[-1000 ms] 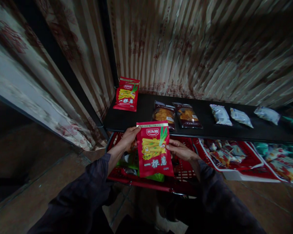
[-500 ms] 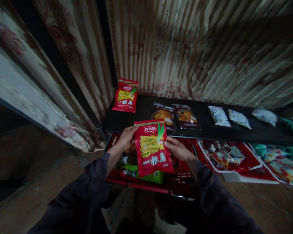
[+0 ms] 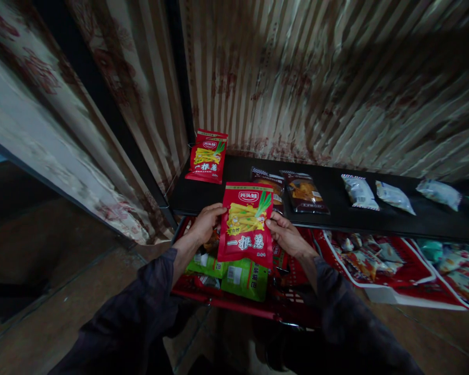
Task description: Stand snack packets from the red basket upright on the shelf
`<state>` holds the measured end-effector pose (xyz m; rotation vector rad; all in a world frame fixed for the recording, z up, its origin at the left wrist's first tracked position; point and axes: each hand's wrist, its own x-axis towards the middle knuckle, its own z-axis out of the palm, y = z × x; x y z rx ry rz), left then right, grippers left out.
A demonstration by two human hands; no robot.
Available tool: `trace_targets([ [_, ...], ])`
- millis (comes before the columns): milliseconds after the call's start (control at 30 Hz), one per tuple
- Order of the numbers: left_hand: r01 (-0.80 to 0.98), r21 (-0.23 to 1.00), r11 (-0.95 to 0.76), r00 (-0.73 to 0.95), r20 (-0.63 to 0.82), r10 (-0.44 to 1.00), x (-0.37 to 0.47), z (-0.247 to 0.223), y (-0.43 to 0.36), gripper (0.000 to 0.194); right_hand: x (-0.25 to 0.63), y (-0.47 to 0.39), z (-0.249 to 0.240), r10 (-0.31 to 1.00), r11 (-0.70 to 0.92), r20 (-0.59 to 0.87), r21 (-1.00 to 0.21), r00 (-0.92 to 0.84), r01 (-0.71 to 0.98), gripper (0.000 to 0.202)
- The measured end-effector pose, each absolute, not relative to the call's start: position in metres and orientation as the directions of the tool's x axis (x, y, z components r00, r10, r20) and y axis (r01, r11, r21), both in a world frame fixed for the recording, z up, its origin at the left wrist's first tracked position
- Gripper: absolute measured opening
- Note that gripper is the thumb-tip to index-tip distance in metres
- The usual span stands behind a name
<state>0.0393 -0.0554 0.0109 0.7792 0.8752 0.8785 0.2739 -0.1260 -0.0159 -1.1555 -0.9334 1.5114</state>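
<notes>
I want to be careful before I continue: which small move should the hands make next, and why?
Probably the left hand and right hand should ease the red bag forward over the black shelf: both grip its sides, it faces like the matching bag there, and the shelf edge is just ahead.

Both forearms reach forward; left hand (image 3: 207, 225) and right hand (image 3: 289, 237) raised, fingers pinched, palms inward.

- I'm finding a gap on the black shelf (image 3: 330, 182) between the brown packets (image 3: 304, 194) and white packets (image 3: 359, 191).
- The front shelf edge is barring my way above the basket's (image 3: 254, 311) far side — the curtain (image 3: 297, 104) is closing the back.
</notes>
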Motion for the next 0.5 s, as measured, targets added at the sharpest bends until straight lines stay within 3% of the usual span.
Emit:
trace_targets([
  [167,-0.337,0.844,0.417,0.441,-0.250,0.862,0.0422,0.0116,-0.0597,0.040,0.2728,-0.1266,-0.0129,0.981,-0.190,-0.192,-0.951,-0.017,-0.245,0.041],
  [500,-0.301,0.820,0.487,0.561,-0.261,0.785,0.0394,0.0127,-0.0645,0.049,0.2688,-0.1263,-0.0131,0.984,-0.138,-0.160,-0.961,0.073,-0.241,0.037],
])
